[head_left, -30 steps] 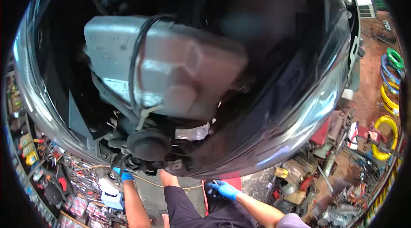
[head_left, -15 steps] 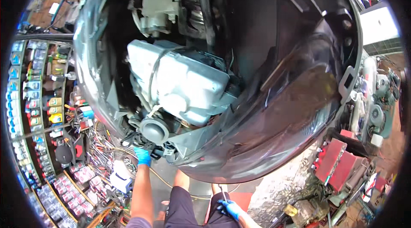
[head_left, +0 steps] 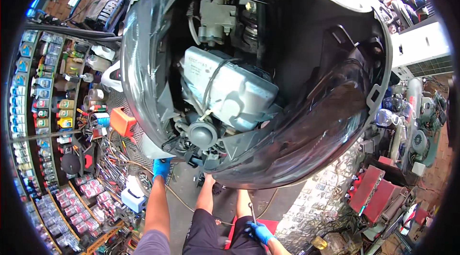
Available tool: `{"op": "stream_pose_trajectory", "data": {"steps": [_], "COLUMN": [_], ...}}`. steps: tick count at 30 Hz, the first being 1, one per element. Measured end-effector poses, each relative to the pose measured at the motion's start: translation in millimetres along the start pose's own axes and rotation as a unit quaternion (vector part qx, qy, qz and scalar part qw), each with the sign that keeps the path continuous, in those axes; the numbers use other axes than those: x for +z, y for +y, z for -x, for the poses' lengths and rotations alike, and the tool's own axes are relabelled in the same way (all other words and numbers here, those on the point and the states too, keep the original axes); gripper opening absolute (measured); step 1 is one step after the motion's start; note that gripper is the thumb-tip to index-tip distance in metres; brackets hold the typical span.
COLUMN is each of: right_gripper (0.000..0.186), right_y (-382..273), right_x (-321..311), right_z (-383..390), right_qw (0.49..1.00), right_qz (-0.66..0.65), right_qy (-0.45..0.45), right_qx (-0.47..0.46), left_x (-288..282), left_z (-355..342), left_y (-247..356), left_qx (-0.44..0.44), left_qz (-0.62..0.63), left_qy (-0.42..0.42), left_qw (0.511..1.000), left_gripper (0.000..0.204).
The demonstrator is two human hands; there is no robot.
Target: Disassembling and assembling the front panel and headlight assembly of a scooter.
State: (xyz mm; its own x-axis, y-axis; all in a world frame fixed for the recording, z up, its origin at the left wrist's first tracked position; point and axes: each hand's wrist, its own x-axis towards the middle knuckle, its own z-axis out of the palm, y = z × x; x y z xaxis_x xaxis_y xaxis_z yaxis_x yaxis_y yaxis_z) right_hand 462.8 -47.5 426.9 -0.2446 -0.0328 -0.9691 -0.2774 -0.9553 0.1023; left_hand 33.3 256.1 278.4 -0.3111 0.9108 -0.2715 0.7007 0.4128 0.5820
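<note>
In front of me is a dark vehicle front fairing with a large smoked headlight lens [head_left: 306, 135] and a clear curved lens [head_left: 143, 49] on its left. Inside it sits a silver-grey box [head_left: 235, 89] with a black cable across it. A round black horn-like part [head_left: 202, 134] is at its lower edge. My left hand [head_left: 161, 168], in a blue glove, reaches up to the fairing's lower left edge; its fingers are hidden there. Over my right thigh, my gloved right hand [head_left: 259, 232] is closed around a slim metal wrench-like tool [head_left: 253, 213].
Shelves of bottles [head_left: 43, 97] and small boxes line the left. Loose hand tools [head_left: 115, 168] lie near an orange plastic piece [head_left: 123, 122]. On the right are a red toolbox [head_left: 378, 190] and a machine with a motor [head_left: 419, 141]. A hose [head_left: 179, 197] crosses the floor.
My view has shifted, so the fairing now appears farther right and slightly higher. My left hand stays at its lower left edge. The tool is still in my right hand.
</note>
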Motion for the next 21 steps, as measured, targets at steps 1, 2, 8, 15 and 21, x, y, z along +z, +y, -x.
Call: {"op": "stream_pose_trajectory", "data": {"steps": [1, 2, 8, 15, 21], "right_gripper": [0.031, 0.031, 0.03, 0.031, 0.028], "right_y": [-3, -4, 9, 9, -24], "right_x": [3, 3, -7, -5, 18], "right_z": [2, 4, 1, -1, 32], "right_qw": [1.0, 1.0, 0.999, 0.988, 0.964], "right_qz": [0.003, -0.013, -0.012, -0.092, -0.179], "right_qy": [-0.004, 0.002, 0.03, 0.086, 0.116], "right_qx": [-0.001, -0.008, -0.039, -0.089, -0.157], "left_x": [-7, -8, -1, -37, -57], "left_z": [-2, -1, 17, 48, 87], "left_y": [1, 10, 100, 127, 107], "left_qx": [0.013, 0.024, 0.064, 0.151, 0.155], "left_qz": [-0.029, -0.054, -0.007, -0.118, -0.122], "left_qy": [0.0, -0.006, -0.006, 0.016, -0.125], "left_qw": [1.0, 0.998, 0.998, 0.981, 0.972], "left_gripper": [0.031, 0.032, 0.037, 0.042, 0.046]}}
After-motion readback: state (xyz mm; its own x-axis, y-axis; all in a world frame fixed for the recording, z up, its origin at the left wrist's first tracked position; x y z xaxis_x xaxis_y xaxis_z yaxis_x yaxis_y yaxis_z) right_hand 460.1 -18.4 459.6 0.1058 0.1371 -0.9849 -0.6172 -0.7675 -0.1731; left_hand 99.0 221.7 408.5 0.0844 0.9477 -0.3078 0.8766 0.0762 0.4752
